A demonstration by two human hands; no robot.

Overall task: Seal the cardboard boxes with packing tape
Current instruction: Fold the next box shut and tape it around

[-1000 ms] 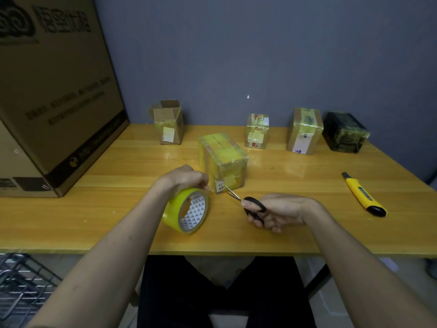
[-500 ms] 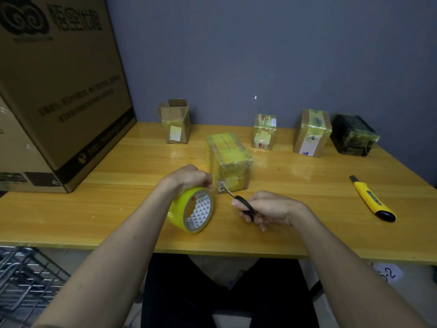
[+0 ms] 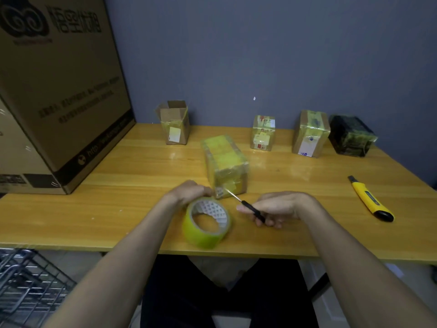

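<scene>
1. The cardboard box (image 3: 224, 165) we were sealing stood near the middle of the counter (image 3: 142, 176), already wrapped in much yellow tape. A short strip seemed to run from its near lower corner to the tape roll (image 3: 206, 222), which was just in front of it at the counter's front edge.

2. Our left hand (image 3: 189, 191) gripped the top of the roll, fingers curled over it. Our right hand (image 3: 277, 207) was closed around the black handles of the scissors (image 3: 246, 205), with the blades pointing at the strip beside the box corner. We could not tell whether the blades were apart or together.

3. We judged that a slack strip could fold and stick to itself, so the cut would become ragged. The left hand needed to keep it tight.

4. The blade tips were very close to the left fingers (image 3: 209, 191); a quick snip could nick them, or cut into the cardboard.

5. Pulling on the roll could drag or tip the light box.

6. At the back wall an open box (image 3: 175, 124) was waiting unsealed, and three wrapped boxes (image 3: 309, 133) stood to its right. A yellow utility knife (image 3: 370, 200) lay well apart on the right.
</scene>
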